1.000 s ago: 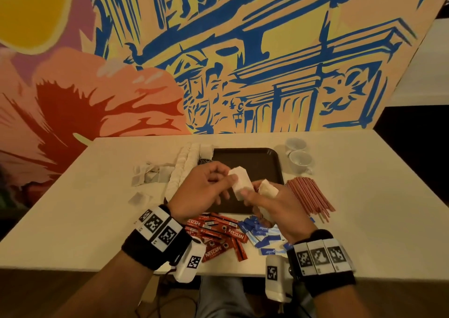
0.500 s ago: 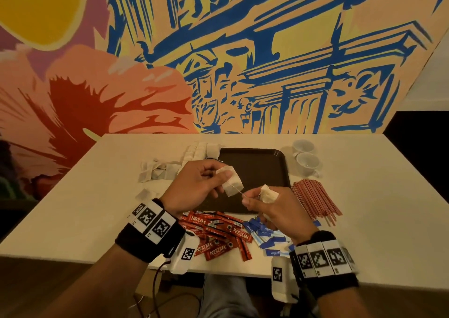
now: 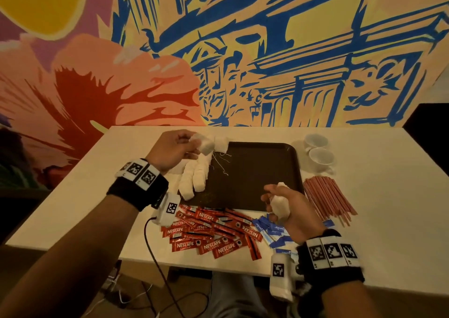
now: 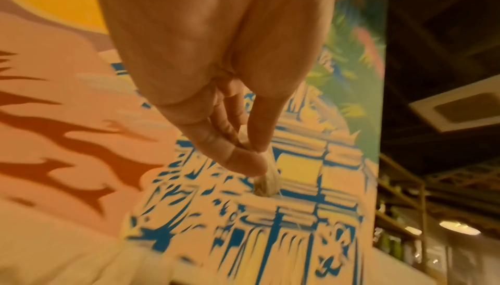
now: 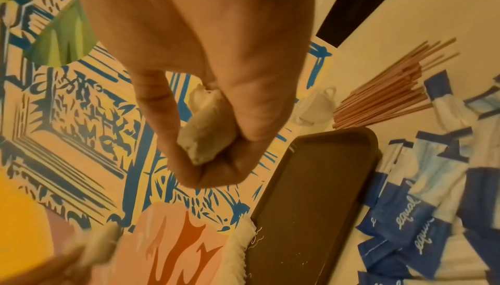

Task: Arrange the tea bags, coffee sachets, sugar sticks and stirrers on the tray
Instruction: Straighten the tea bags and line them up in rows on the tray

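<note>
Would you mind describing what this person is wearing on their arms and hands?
Both hands, left and right, are bare, and the forearms have no sleeves. Each wrist carries a black band topped with white square tags printed in black patterns. A white camera pod with its own tag hangs below each wrist; a black cable trails from the left one.

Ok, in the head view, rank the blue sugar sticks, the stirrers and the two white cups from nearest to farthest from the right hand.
Measured from the right hand, which holds a tea bag:
1. Blue sugar sticks, just below it at the table's near edge.
2. Stirrers, to its right beside the tray.
3. White cups, farther back, past the tray's far right corner.
</note>
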A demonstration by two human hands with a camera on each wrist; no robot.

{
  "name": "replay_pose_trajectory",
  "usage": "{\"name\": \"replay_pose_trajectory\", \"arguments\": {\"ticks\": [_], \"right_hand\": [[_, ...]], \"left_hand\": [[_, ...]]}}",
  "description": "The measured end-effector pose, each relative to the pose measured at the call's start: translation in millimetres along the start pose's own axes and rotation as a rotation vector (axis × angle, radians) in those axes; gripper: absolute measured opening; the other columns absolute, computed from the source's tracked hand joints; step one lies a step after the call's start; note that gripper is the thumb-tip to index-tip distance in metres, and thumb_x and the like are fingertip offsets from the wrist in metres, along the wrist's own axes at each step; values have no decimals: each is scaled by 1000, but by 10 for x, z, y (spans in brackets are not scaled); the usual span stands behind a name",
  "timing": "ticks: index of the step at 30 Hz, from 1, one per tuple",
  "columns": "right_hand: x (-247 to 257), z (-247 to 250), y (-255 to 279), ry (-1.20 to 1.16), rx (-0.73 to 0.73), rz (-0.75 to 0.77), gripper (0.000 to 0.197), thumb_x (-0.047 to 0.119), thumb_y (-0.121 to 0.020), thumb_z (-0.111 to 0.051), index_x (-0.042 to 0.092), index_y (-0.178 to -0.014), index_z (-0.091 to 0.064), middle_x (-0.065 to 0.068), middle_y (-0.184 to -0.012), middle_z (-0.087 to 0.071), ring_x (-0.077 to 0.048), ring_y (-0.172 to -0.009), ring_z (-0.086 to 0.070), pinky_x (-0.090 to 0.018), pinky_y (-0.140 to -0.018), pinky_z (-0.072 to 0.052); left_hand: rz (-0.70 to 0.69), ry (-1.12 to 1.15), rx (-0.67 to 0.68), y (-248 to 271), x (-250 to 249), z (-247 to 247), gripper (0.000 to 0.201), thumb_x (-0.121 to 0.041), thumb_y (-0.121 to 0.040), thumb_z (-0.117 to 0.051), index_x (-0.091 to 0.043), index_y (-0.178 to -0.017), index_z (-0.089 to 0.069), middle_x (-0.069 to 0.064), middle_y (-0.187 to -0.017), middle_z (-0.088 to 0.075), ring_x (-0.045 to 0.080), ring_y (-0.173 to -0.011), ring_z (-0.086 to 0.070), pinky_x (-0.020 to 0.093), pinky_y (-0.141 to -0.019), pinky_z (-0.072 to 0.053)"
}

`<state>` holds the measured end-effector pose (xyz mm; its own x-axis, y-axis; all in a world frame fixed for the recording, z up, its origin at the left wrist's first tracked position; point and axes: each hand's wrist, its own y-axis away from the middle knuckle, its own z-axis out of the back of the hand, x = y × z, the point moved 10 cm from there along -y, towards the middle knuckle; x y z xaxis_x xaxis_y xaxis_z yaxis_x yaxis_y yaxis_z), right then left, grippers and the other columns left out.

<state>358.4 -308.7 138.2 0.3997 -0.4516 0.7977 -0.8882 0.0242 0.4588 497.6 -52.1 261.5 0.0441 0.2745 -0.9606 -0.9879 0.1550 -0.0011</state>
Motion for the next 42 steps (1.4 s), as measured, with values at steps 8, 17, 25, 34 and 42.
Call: {"name": "replay_pose_trajectory", "arguments": {"ticks": [8,17,25,34,42], "right_hand": [[-14,-188,-95,-17,136,-37,35,-14,-92,-42,-1,-119,-60,-19,-102,-64,-22,-74,-59,-31,-57,-51],[-52,-222,-197,6,175,-17,26,-2,-100,-50,2,-124,-59,-17,-105,-70,-26,-89,-70,-36,-78,-63],[-39,-242,-189,-1,189,19,24,3,-103,-47,1,-124,-60,-18,-107,-68,-30,-93,-70,-40,-81,-62],[45,-290,-47,61,213,58,25,11,-103,-52,5,-125,-61,-14,-109,-71,-27,-91,-71,-33,-61,-60],[220,-282,156,34,203,148,22,11,-101,-55,3,-121,-60,-17,-103,-72,-29,-93,-74,-29,-65,-61]], "left_hand": [[172,-689,183,-316,1307,-90,11,-17,-95,-63,-13,-101,-71,9,-98,-72,26,-87,-70,35,-73,-61],[204,-1010,314,-442,1640,-281,26,-20,-98,-56,-21,-117,-73,6,-121,-68,24,-108,-63,24,-79,-45],[171,-1052,290,-583,1689,-246,28,-12,-94,-57,-25,-116,-70,4,-123,-67,23,-112,-61,32,-96,-49],[-10,-784,13,-468,1025,-246,25,-22,-89,-69,-26,-114,-63,-8,-105,-64,16,-95,-62,28,-84,-45],[-116,-322,271,527,215,-1057,17,-30,-96,-64,-26,-113,-69,-12,-97,-69,0,-85,-65,15,-75,-48]]}}
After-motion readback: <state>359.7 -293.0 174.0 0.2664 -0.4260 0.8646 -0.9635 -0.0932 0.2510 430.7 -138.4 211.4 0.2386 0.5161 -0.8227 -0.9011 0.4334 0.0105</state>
